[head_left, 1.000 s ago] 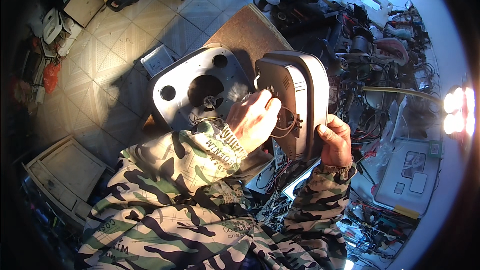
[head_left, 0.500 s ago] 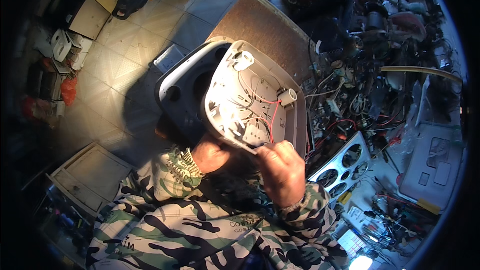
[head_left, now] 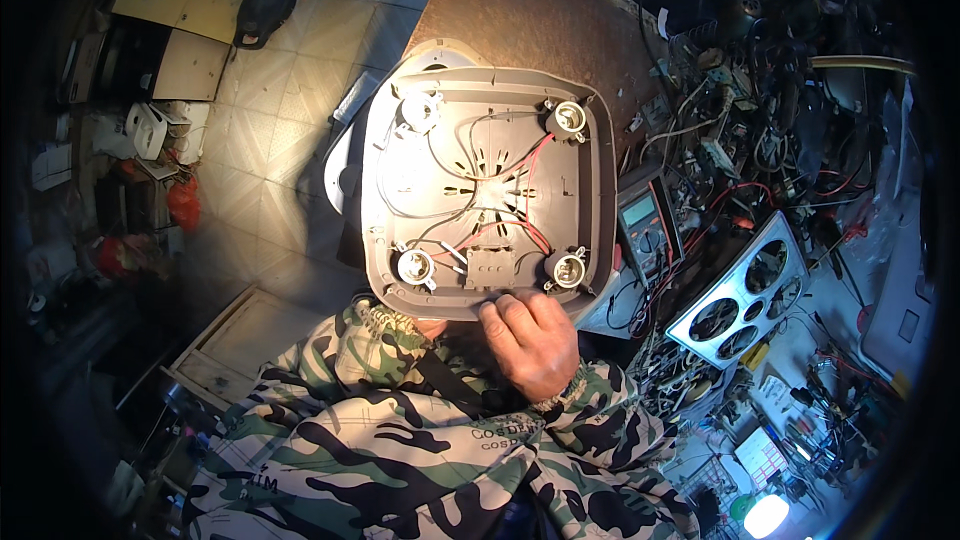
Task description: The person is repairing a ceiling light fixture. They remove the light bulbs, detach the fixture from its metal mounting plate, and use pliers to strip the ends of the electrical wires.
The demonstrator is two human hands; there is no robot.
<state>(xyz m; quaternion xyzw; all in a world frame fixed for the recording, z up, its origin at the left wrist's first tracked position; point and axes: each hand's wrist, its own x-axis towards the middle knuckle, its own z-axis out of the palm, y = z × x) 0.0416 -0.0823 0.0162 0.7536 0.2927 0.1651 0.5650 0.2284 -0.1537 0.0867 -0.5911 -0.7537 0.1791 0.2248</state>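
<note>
I hold a grey plastic appliance shell [head_left: 480,130] up in front of me with its inside facing me. It shows red and white wires, a small terminal block and a round fitting in each of several corners. My right hand [head_left: 530,340] grips the shell's near edge, fingers curled over it by the terminal block. My left hand [head_left: 432,325] is almost wholly hidden under the near-left edge, with only a sliver of skin past the camouflage cuff; it seems to hold the shell from below. A second pale grey part [head_left: 340,165] lies partly hidden behind the shell.
A brown board [head_left: 540,10] lies beyond the shell. To the right are a multimeter [head_left: 640,220], a metal panel with round holes [head_left: 745,290] and a tangle of wires and parts [head_left: 760,120]. Tiled floor [head_left: 270,140] and a wooden box [head_left: 230,340] are on the left.
The shell has turned from edge-on to flat, with its wired inside toward me. My right hand has shifted from its side to the near edge, and my left hand has slipped underneath.
</note>
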